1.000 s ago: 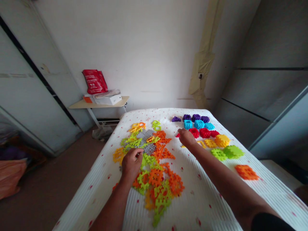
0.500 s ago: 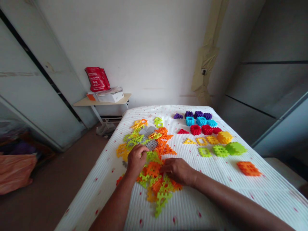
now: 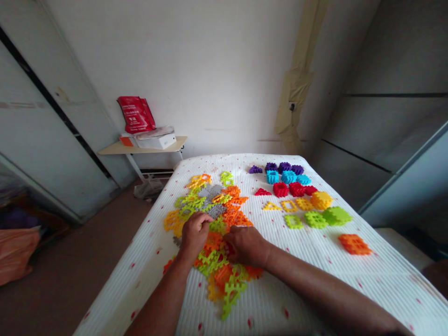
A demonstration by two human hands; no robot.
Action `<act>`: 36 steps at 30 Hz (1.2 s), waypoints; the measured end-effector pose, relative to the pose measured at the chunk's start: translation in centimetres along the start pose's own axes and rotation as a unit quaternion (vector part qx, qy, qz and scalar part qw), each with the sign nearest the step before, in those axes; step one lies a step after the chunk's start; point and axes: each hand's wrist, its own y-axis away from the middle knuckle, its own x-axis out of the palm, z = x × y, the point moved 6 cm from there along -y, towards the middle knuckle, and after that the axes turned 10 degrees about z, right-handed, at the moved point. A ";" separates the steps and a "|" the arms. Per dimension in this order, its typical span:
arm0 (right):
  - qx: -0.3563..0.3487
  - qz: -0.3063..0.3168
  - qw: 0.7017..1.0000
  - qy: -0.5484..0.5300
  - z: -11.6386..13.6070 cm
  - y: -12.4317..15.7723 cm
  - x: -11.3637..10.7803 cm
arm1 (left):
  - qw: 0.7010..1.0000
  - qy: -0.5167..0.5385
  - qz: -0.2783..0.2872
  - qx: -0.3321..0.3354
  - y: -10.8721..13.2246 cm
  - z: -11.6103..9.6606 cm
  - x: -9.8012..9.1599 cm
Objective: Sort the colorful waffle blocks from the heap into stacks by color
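A mixed pile of green, orange, yellow and grey plastic pieces [image 3: 212, 240] lies on the white, red-dotted bed cover [image 3: 280, 280]. Over the pile's left middle, my left hand [image 3: 195, 229] is closed, its thumb and forefinger together; what it holds, if anything, is hidden. My right hand [image 3: 247, 245] reaches into the pile from the right with fingers curled down, and a bit of red shows at its fingertips. To the right are sorted groups: purple [image 3: 284, 167], light blue [image 3: 289, 177], red [image 3: 296, 188], yellow [image 3: 321, 199], green [image 3: 337, 215] and orange [image 3: 354, 244] pieces.
Behind the bed on the left, a small table [image 3: 115, 148] carries a red bag [image 3: 136, 114] and a white box [image 3: 157, 139]. An orange bag [image 3: 17, 254] sits low at the far left. Grey cabinets [image 3: 392, 130] stand at the right.
My right hand has shifted slightly left within the pile, and red now shows by its fingers. My left hand keeps nearly the same place. The whole view has shifted a little.
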 end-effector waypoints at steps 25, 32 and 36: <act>0.021 -0.041 0.881 -0.472 -8.0 1.9 -0.9 | 1.000 0.010 -0.019 0.014 0.0 0.8 -0.1; 0.158 -0.057 0.909 -0.382 -12.3 1.1 1.4 | 1.000 0.008 -0.015 0.021 0.0 0.9 0.0; 0.198 -0.124 0.920 -0.314 -12.7 1.5 0.6 | 1.000 0.009 -0.016 0.018 0.1 1.0 0.0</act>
